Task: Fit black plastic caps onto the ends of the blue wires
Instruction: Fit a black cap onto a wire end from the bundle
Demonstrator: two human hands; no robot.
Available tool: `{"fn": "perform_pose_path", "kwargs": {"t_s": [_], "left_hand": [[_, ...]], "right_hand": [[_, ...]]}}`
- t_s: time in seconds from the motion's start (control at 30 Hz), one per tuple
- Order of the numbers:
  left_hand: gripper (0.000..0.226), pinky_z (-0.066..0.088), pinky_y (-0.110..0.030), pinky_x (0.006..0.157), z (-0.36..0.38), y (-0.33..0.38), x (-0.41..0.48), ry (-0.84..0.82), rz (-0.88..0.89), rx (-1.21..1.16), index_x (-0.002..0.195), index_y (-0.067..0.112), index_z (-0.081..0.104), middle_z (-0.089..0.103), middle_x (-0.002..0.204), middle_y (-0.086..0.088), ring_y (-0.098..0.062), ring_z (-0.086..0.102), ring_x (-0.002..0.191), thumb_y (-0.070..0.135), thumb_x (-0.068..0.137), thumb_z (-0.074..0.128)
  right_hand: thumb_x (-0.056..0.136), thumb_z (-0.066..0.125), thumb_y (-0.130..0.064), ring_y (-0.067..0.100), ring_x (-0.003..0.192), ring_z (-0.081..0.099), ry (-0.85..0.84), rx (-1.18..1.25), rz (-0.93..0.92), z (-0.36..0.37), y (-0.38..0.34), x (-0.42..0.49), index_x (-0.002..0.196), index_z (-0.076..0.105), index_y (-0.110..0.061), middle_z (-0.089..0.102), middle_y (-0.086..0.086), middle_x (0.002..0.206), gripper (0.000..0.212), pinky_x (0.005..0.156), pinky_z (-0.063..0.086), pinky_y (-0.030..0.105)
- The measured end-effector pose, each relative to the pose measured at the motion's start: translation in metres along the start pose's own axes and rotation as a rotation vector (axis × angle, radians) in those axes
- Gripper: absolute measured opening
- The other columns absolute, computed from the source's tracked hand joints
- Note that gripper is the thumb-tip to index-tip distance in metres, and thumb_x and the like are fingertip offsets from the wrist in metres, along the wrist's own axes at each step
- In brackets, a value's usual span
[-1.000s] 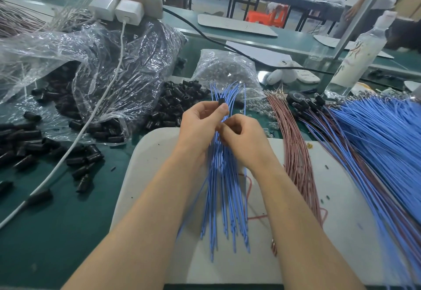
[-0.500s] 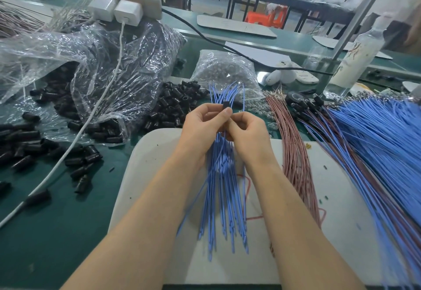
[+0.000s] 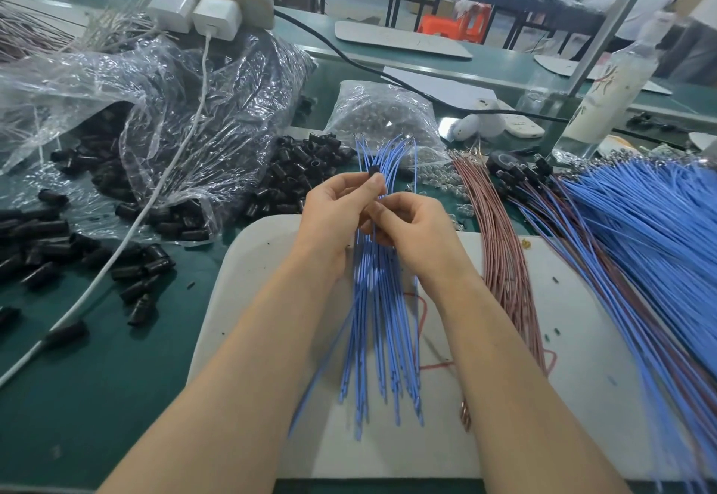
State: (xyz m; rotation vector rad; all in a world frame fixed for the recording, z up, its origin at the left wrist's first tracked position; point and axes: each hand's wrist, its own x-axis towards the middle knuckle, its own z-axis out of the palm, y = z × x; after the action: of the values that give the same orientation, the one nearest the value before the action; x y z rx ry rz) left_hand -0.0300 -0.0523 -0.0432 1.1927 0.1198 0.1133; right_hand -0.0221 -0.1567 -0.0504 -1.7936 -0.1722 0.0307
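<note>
A bundle of blue wires (image 3: 382, 322) runs between my hands over a white board (image 3: 582, 396). My left hand (image 3: 335, 212) pinches a small black plastic cap (image 3: 374, 172) between thumb and forefinger near the wires' far ends. Just right of it, my right hand (image 3: 413, 227) pinches one blue wire below the cap, fingers curled. A heap of loose black caps (image 3: 298, 173) lies right behind my left hand.
A torn clear bag (image 3: 167, 105) spills black caps (image 3: 42, 237) over the green table at the left. A white charger cable (image 3: 128, 225) crosses them. Pink-brown wires (image 3: 500, 245) and a big fan of blue wires (image 3: 652, 229) lie right. A bag of small clear parts (image 3: 384, 117) and a bottle (image 3: 609, 93) stand behind.
Both hands stay together at the bundle; the left hand's cap has shifted slightly up along the wire ends. The bundle has barely moved.
</note>
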Motion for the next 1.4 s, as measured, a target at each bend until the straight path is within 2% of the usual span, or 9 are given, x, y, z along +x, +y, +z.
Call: {"fn": "perform_pose_path", "kwargs": {"t_s": [0.17,0.27,0.4,0.47,0.77,0.97,1.1,1.23,1.4], "left_hand": [[0.016,0.046,-0.011,0.051,0.001,-0.003,0.004,0.051,-0.013,0.01,0.077,0.017,0.059,0.063,0.063,0.008,0.003,0.055,0.05,0.012,0.093,0.058],[0.006,0.048,-0.016,0.062,-0.003,-0.004,0.009,0.112,-0.069,-0.037,0.086,0.013,0.064,0.064,0.076,0.002,-0.004,0.055,0.063,0.015,0.091,0.061],[0.007,0.048,-0.016,0.061,-0.008,-0.004,0.011,0.118,-0.117,-0.099,0.085,0.014,0.066,0.067,0.07,0.006,-0.003,0.057,0.063,0.016,0.09,0.062],[0.009,0.048,-0.016,0.059,-0.008,-0.002,0.011,0.097,-0.159,-0.14,0.082,0.015,0.066,0.067,0.069,0.006,-0.003,0.057,0.062,0.017,0.09,0.062],[0.012,0.047,-0.016,0.056,-0.01,0.0,0.01,0.029,-0.267,-0.234,0.082,0.015,0.067,0.069,0.07,0.006,-0.002,0.059,0.059,0.02,0.091,0.061],[0.014,0.048,-0.016,0.054,-0.009,-0.001,0.01,0.04,-0.278,-0.26,0.08,0.014,0.067,0.069,0.069,0.004,-0.004,0.059,0.06,0.02,0.09,0.061],[0.012,0.048,-0.016,0.057,-0.009,-0.002,0.011,0.037,-0.261,-0.22,0.081,0.015,0.067,0.069,0.069,0.005,-0.003,0.059,0.059,0.02,0.091,0.061],[0.009,0.047,-0.017,0.061,-0.008,-0.002,0.009,0.006,-0.229,-0.173,0.085,0.017,0.067,0.069,0.071,0.007,-0.002,0.059,0.059,0.021,0.091,0.06],[0.012,0.053,-0.02,0.068,-0.005,0.0,0.005,-0.19,-0.215,-0.18,0.088,0.016,0.065,0.073,0.087,0.002,-0.006,0.067,0.074,0.02,0.093,0.055]], "right_hand": [[0.094,0.058,-0.023,0.004,0.063,0.061,0.05,-0.262,-0.081,-0.007,-0.001,-0.002,0.084,0.071,-0.01,0.069,-0.001,0.07,0.021,0.063,0.048,0.019],[0.093,0.058,-0.03,-0.001,0.07,0.059,0.302,-0.568,-0.115,-0.03,0.0,0.001,0.093,0.069,-0.015,0.066,-0.005,0.081,0.018,0.065,0.045,0.009],[0.09,0.062,-0.03,0.028,0.109,0.053,0.472,-0.877,0.279,-0.071,0.011,0.006,0.118,0.059,-0.018,0.058,0.008,0.118,0.031,0.091,0.046,0.04],[0.09,0.062,-0.029,0.03,0.111,0.051,0.432,-0.896,0.394,-0.075,0.015,0.008,0.122,0.055,-0.019,0.056,0.008,0.121,0.034,0.096,0.044,0.044],[0.093,0.053,-0.013,0.027,0.096,0.052,0.535,-0.87,0.332,-0.071,0.019,0.01,0.111,0.061,-0.011,0.064,0.01,0.108,0.02,0.086,0.037,0.036],[0.093,0.057,-0.027,0.03,0.104,0.054,0.532,-0.875,0.329,-0.067,0.021,0.01,0.103,0.064,-0.013,0.063,0.007,0.102,0.019,0.088,0.037,0.037],[0.092,0.056,-0.02,0.018,0.074,0.05,0.588,-0.741,0.194,-0.072,0.019,0.008,0.088,0.059,-0.014,0.057,0.002,0.083,0.008,0.07,0.045,0.029],[0.095,0.054,-0.021,0.006,0.066,0.048,0.63,-0.423,0.05,-0.075,0.012,0.009,0.095,0.06,-0.01,0.055,-0.004,0.078,0.012,0.054,0.032,0.015],[0.097,0.048,-0.006,0.002,0.039,0.039,0.458,0.6,0.07,-0.072,-0.004,0.006,0.086,0.055,-0.009,0.059,-0.002,0.06,0.014,0.038,0.031,0.014]]}}
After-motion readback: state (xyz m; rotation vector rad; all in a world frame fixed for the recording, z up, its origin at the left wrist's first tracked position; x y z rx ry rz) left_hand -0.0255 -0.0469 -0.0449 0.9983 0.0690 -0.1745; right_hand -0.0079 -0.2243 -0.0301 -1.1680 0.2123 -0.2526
